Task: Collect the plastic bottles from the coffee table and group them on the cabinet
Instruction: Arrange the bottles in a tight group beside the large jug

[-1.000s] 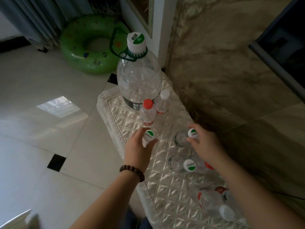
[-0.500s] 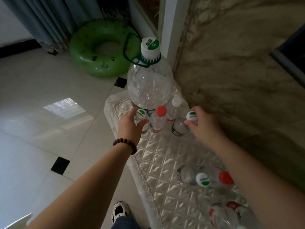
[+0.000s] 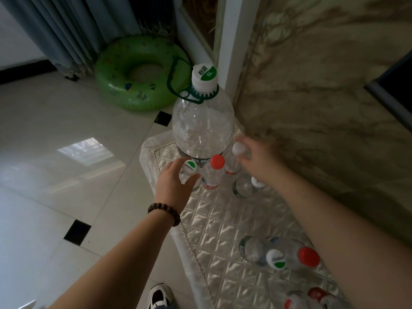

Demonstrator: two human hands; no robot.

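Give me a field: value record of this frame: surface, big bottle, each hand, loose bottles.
surface: quilted silver cloth covering the cabinet top
large bottle: clear 6L jug, upright at the far end, white and green cap, green carry handle
left hand: grips a small bottle with a green and white cap, beside the jug
right hand: blurred, at the white-capped bottle; grip unclear
red-capped bottle: upright between the hands
near bottles: two close together, more at the bottom edge

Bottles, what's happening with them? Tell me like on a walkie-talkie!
Left hand grips green-capped bottle. Right hand at white-capped bottle, grip blurred. Big jug close behind.
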